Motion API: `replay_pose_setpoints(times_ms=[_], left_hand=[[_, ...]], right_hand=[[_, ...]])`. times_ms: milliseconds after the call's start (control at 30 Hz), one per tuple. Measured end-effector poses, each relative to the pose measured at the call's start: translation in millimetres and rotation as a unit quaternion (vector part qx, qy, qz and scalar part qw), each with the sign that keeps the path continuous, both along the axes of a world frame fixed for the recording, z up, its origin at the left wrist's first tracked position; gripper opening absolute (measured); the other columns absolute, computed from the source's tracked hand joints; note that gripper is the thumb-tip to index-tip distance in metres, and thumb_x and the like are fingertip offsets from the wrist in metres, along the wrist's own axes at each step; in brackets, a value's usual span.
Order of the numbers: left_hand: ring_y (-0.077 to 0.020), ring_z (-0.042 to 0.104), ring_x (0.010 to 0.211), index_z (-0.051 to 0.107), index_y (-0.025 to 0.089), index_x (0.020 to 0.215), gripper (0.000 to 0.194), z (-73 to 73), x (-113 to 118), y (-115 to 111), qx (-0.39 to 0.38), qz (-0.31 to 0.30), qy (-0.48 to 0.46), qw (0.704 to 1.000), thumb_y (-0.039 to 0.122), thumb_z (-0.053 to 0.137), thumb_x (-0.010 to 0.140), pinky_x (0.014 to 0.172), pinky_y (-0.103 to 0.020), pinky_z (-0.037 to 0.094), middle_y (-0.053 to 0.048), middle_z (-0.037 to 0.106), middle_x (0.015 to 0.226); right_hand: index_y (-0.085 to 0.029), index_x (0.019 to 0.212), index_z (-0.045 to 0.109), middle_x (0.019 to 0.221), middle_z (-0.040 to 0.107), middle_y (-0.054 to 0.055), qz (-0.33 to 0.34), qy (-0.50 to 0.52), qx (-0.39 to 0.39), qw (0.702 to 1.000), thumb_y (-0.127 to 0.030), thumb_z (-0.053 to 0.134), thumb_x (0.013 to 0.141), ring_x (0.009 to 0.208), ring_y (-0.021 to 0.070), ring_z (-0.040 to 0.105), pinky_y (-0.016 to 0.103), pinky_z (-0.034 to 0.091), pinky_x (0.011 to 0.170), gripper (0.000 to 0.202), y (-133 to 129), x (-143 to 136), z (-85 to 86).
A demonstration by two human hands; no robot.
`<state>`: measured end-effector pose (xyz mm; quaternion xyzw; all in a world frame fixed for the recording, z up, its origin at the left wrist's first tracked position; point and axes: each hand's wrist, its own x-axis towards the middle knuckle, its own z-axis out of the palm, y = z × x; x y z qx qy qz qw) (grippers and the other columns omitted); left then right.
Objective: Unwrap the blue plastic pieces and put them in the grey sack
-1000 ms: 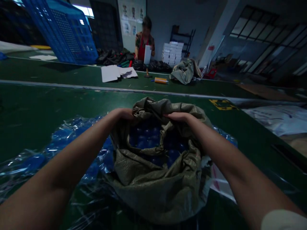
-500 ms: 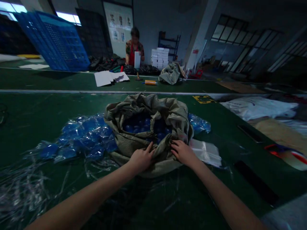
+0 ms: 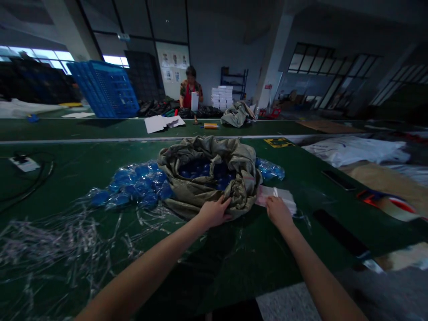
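Note:
A grey-green woven sack (image 3: 190,194) stands on the table, its rim rolled down. Blue balls (image 3: 222,176) fill its mouth. My left hand (image 3: 214,211) touches the sack's front side, fingers apart against the folds. To the right of the sack, my right hand (image 3: 279,210) has its fingers bent and pinched at the edge of a flat stack of clear plastic bags (image 3: 289,200); the fingertips are partly hidden. Blue balls in clear wrapping (image 3: 137,180) lie left of the sack, and another wrapped pack (image 3: 270,169) lies at its right.
Clear plastic strips (image 3: 63,240) spread over the green table at left. A phone (image 3: 338,180), a long black object (image 3: 343,234) and a tape roll (image 3: 397,207) lie right. Beyond stand blue crates (image 3: 103,89), an orange-yellow roll (image 3: 210,126) and a co-worker (image 3: 191,91) holding a white box.
My right hand has left the sack's rim and moved right to the plastic bags. My left hand stays at the sack's front. The camera view has tilted up and shifted left.

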<state>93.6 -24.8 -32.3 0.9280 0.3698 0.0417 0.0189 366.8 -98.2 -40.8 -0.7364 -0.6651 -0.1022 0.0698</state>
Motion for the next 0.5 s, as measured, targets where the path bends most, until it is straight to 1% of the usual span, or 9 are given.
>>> replay_pose_setpoints(times_ms=[33, 100, 167, 200, 300, 333, 433, 500], left_hand=[[-0.0307, 0.067, 0.091, 0.035, 0.029, 0.143, 0.059, -4.1, 3, -2, 0.007, 0.008, 0.015, 1.0, 0.048, 0.044, 0.088, 0.074, -0.043, 0.053, -0.016, 0.038, 0.146], [-0.029, 0.068, 0.086, 0.042, 0.027, 0.139, 0.049, -10.1, 6, 1, 0.025, 0.034, 0.029, 0.999, 0.034, 0.039, 0.091, 0.07, -0.042, 0.053, -0.017, 0.04, 0.145], [-0.0275, 0.068, 0.084, 0.044, 0.026, 0.138, 0.047, -12.2, 6, 8, 0.034, 0.058, 0.025, 0.997, 0.023, 0.032, 0.092, 0.069, -0.041, 0.053, -0.017, 0.045, 0.141], [-0.0275, 0.068, 0.085, 0.045, 0.025, 0.138, 0.048, -12.3, 6, 13, 0.036, 0.069, 0.022, 0.997, 0.021, 0.03, 0.092, 0.069, -0.04, 0.053, -0.017, 0.047, 0.139], [-0.0283, 0.068, 0.086, 0.048, 0.024, 0.135, 0.047, -10.4, 5, 23, 0.034, 0.092, 0.017, 0.995, 0.02, 0.029, 0.093, 0.069, -0.04, 0.053, -0.017, 0.052, 0.134], [-0.0283, 0.068, 0.087, 0.05, 0.023, 0.133, 0.046, -9.3, 5, 24, 0.031, 0.098, 0.015, 0.995, 0.019, 0.028, 0.092, 0.07, -0.04, 0.053, -0.017, 0.053, 0.133], [-0.0273, 0.068, 0.089, 0.053, 0.025, 0.129, 0.043, -3.4, 3, 26, 0.015, 0.098, 0.01, 0.995, 0.019, 0.033, 0.091, 0.072, -0.038, 0.053, -0.015, 0.057, 0.128], [-0.0271, 0.067, 0.092, 0.051, 0.029, 0.131, 0.043, 3.5, -1, 25, 0.001, 0.083, 0.009, 0.997, 0.025, 0.044, 0.088, 0.074, -0.037, 0.053, -0.011, 0.06, 0.126]], right_hand=[[-0.018, 0.102, 0.067, 0.113, 0.064, 0.015, 0.007, -0.001, -0.001, 1.0, -0.007, 0.047, 0.08, 0.108, 0.0284, 0.056, 0.04, 0.042, 0.095, 0.031, -1, 5, -1.9], [-0.02, 0.1, 0.067, 0.113, 0.066, 0.012, 0.019, -0.001, -0.003, 1.0, -0.004, 0.044, 0.081, 0.106, 0.025, 0.059, 0.036, 0.044, 0.091, 0.034, -1, 11, -2.1], [-0.02, 0.095, 0.068, 0.108, 0.068, 0.01, 0.022, -0.003, -0.003, 1.0, -0.005, 0.044, 0.081, 0.101, 0.0239, 0.062, 0.035, 0.046, 0.085, 0.032, -2, 14, 1.7], [-0.02, 0.091, 0.068, 0.104, 0.069, 0.011, 0.022, -0.004, 0.002, 1.0, -0.007, 0.046, 0.082, 0.097, 0.0242, 0.063, 0.035, 0.047, 0.082, 0.028, -3, 15, 4.4], [-0.019, 0.08, 0.067, 0.088, 0.07, 0.012, 0.011, 0.014, 0.052, 0.998, -0.021, 0.054, 0.084, 0.086, 0.0258, 0.065, 0.036, 0.048, 0.074, 0.014, -5, 19, 13.0], [-0.019, 0.077, 0.065, 0.083, 0.07, 0.011, 0.009, 0.032, 0.075, 0.997, -0.027, 0.057, 0.084, 0.082, 0.0256, 0.065, 0.036, 0.048, 0.072, 0.014, -6, 21, 15.6], [-0.02, 0.072, 0.063, 0.078, 0.07, 0.007, 0.027, 0.14, 0.134, 0.981, -0.04, 0.061, 0.081, 0.074, 0.0235, 0.066, 0.035, 0.049, 0.068, 0.022, -6, 28, 21.9], [-0.021, 0.074, 0.065, 0.079, 0.071, 0.005, 0.04, 0.233, 0.168, 0.957, -0.046, 0.061, 0.08, 0.073, 0.0217, 0.067, 0.033, 0.05, 0.068, 0.026, -6, 33, 25.0]])
